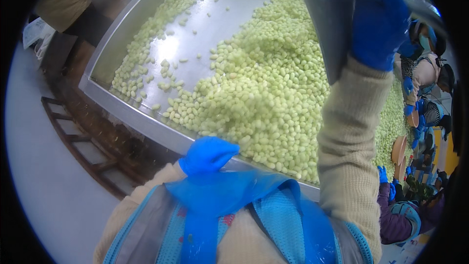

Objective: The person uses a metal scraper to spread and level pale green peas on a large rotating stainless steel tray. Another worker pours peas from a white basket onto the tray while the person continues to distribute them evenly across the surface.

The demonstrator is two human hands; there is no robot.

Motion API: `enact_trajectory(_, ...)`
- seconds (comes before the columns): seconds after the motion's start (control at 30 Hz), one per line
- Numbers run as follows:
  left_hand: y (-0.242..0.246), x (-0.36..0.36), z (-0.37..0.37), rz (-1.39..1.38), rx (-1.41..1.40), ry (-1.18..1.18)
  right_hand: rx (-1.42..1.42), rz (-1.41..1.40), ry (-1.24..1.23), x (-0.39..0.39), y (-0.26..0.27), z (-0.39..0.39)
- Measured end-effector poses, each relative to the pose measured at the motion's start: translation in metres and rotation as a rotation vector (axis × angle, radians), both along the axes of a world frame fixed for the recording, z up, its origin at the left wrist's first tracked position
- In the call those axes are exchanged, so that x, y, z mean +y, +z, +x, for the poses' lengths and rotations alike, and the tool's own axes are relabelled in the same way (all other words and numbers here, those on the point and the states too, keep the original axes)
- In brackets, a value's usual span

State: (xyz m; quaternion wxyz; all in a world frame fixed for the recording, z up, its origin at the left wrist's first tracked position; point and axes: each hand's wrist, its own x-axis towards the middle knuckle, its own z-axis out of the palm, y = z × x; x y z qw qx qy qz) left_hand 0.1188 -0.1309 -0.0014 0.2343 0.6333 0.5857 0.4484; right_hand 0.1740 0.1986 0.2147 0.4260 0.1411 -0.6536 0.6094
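Note:
Pale green oval fruits [271,106], like peeled grapes, lie in a large stainless-steel trough [220,18]. My left hand [207,156], in a blue glove, is at the trough's near rim with its fingers drawn together; nothing shows in it. My right hand [379,29], also blue-gloved, is raised at the upper right over the fruits. It grips a grey, flat-sided container or scoop [326,18], blurred and cut off by the frame's top. The underside of the right hand's grip is hidden.
Several co-workers in blue gloves [427,77] stand along the right side, beside more fruits [392,124] and terracotta-coloured bowls [398,150]. At the left, a rusty ladder-like metal frame [78,139] lies by the floor [36,176]. A cardboard box [62,2] stands at the upper left.

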Motion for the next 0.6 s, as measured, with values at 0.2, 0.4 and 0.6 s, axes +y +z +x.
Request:
enact_trajectory(0.2,0.002,-0.001,0.001,0.038,-0.040,0.041,-0.822,-0.350,0.031,-0.098,-0.149,-0.030)
enact_trajectory(0.4,-0.002,-0.007,0.006,-0.019,-0.057,0.008,-1.059,-0.421,-0.050,-0.083,-0.256,-0.017)
enact_trajectory(0.6,0.005,-0.003,-0.007,0.034,0.016,0.070,-0.679,-0.302,-0.328,-0.041,-0.119,0.004)
